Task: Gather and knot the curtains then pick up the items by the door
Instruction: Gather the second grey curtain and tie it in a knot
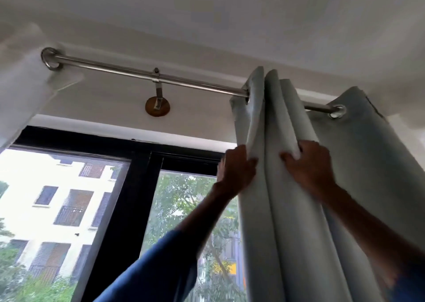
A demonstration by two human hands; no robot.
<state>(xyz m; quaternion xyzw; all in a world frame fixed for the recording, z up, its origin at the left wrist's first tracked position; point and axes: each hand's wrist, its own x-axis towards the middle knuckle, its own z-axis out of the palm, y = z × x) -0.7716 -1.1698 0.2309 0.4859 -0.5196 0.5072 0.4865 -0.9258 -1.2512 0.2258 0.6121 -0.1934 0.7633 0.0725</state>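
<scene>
A pale grey-green curtain (271, 209) hangs in bunched folds from a steel rod (128, 71) on the right side of the window. My left hand (236, 170) grips the curtain's left edge, fingers curled round the outer fold. My right hand (308, 163) grips a fold further right, fingers tucked behind the cloth. Both arms reach up high. A flatter stretch of the curtain (368, 152) spreads to the right, held by an eyelet (337, 111) on the rod. No door or items by it are in view.
A black-framed window (128, 186) shows a pale building and trees outside. A rod bracket on a round wooden mount (157, 107) sits above the window. A sheer white cloth (25, 90) hangs at the far left. The ceiling is close above.
</scene>
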